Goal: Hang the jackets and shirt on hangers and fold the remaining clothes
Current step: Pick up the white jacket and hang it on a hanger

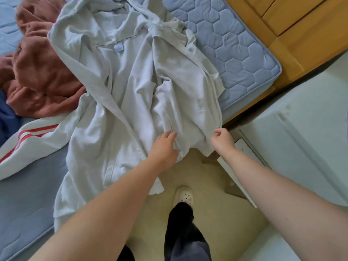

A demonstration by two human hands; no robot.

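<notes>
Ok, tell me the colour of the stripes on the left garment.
The stripes are red-orange on white; head view.

A pale grey jacket lies open and rumpled on the blue quilted mattress, its hem hanging off the edge toward 6 o'clock. The left hand rests on the hem with loosely spread fingers. Just beside it at 3 o'clock, the right hand pinches the jacket's side edge. A rust fleece garment is bunched at 10 o'clock, touching the jacket. A white garment with red stripes lies at 8 o'clock, partly under the jacket. A wooden bed frame runs at 1 o'clock, and a white clog stands on the floor at 6 o'clock.
</notes>
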